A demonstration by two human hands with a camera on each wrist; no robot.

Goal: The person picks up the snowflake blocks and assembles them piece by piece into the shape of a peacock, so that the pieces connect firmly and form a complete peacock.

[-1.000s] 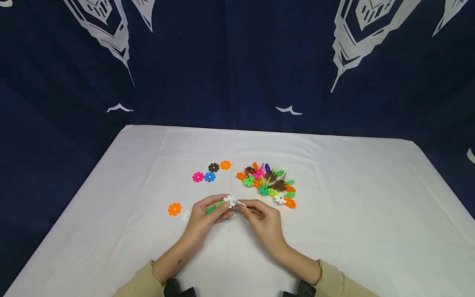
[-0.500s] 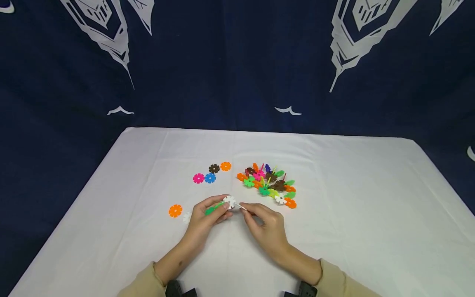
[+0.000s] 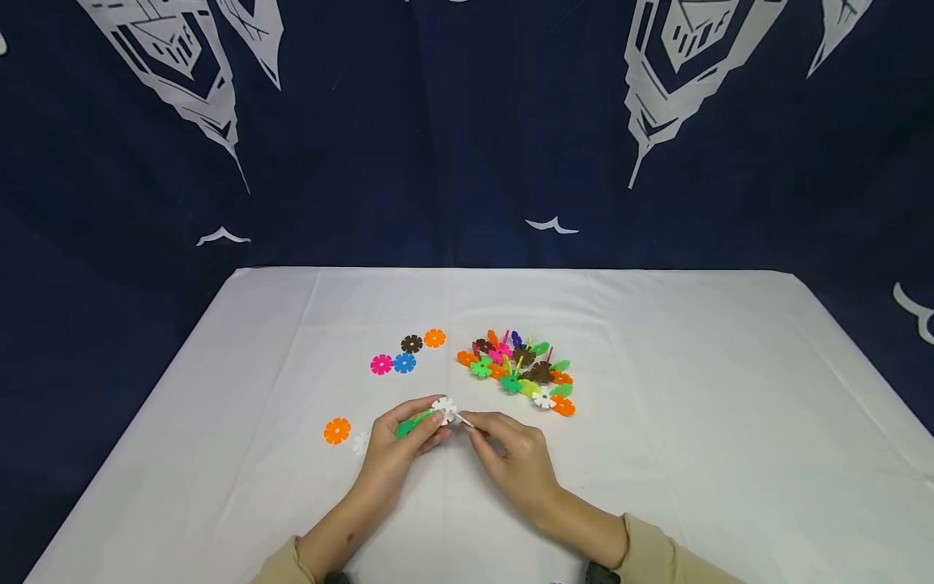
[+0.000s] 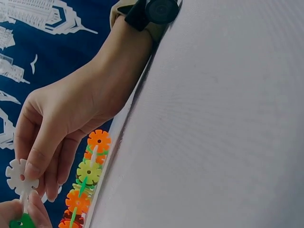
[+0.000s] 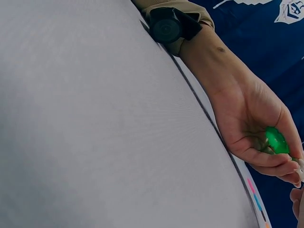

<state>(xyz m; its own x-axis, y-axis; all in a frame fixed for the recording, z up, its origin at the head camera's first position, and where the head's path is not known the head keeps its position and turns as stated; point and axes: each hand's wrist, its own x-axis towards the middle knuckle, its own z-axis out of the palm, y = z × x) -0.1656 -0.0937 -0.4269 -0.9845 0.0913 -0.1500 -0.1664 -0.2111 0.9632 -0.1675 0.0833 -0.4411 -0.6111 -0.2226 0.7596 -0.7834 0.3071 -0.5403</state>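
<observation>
My left hand [image 3: 394,446] pinches a white slotted snowflake disc [image 3: 443,409] near its edge. Joined pieces in green [image 3: 409,425] lie within the same hand; the right wrist view shows a green disc [image 5: 276,140] under its curled fingers. Thumb and forefinger of my right hand [image 3: 520,464] pinch a second white disc [image 4: 18,176], which looks like a thin strip [image 3: 464,419] from the head view. Its edge meets or nearly meets the first disc; how far the slots engage cannot be seen.
A built cluster of multicoloured discs [image 3: 540,371] stands behind the right hand. Loose pink [image 3: 382,364], blue [image 3: 404,362], brown [image 3: 412,344] and orange [image 3: 434,338] discs lie behind the left hand. Left of it are an orange disc [image 3: 337,431] and a white disc [image 3: 360,443].
My right hand has drawn slightly right and turned, showing its white disc more edge-on. The left hand keeps its hold. The head view has tilted, so the table appears lower.
</observation>
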